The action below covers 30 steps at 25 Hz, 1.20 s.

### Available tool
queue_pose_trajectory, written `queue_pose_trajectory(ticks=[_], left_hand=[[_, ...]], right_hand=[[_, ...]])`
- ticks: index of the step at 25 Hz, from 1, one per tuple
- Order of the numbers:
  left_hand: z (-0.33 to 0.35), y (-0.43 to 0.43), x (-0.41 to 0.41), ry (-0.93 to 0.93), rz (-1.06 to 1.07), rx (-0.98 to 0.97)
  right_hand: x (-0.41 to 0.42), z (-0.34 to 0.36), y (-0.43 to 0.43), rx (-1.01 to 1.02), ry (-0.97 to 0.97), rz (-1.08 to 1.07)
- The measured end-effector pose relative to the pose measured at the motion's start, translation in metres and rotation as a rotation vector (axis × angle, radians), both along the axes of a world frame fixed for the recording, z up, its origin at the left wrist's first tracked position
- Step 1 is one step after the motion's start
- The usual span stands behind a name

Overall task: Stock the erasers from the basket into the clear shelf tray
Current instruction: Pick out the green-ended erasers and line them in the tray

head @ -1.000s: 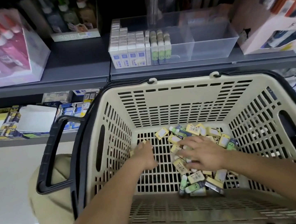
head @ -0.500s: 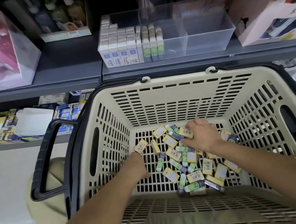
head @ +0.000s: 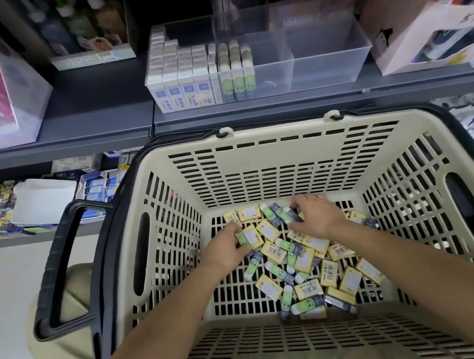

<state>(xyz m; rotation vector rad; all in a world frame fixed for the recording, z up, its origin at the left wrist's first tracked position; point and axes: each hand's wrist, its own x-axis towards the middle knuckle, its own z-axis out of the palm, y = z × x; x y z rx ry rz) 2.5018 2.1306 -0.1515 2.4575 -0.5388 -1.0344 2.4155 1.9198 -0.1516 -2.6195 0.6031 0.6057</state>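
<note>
- Left hand (head: 224, 249): you are gripping two erasers (head: 300, 261), one green and one yellow, with your fingers curled round them.
- Right hand (head: 317, 217): you are curling fingers and thumb round a green one just ahead of your palm.
- Basket (head: 277, 131): the loose pile is lying under and behind both hands.
- Clear shelf tray (head: 328, 56): it is standing well beyond both hands, and its right compartments are showing bare.
- Step: you are probably gathering a handful. The next move likely calls for lifting over the far rim and standing the pieces upright.

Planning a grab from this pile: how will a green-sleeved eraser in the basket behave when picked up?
Probably stiff and light: the green-sleeved eraser is a small flat block. Its smooth sleeve may slide on the slotted basket floor; flat-sided, it seems unlikely to roll.
</note>
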Motion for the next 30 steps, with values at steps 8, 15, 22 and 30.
queue_pose_trajectory(ticks=[8,15,22,30], left_hand=[[-0.015,-0.022,0.004,0.056,0.274,-0.155],[-0.023,-0.031,0.001,0.125,0.512,-0.091],[-0.015,-0.034,0.003,0.269,0.522,0.047],[0.029,-0.051,0.010,0.463,0.825,-0.562]], right_hand=[[0.025,-0.006,0.030,-0.094,-0.079,-0.067],[0.031,0.002,0.030,0.003,0.028,-0.177],[0.031,0.005,0.033,0.147,0.017,-0.173],[0.029,0.028,0.029,0.509,-0.121,-0.341]])
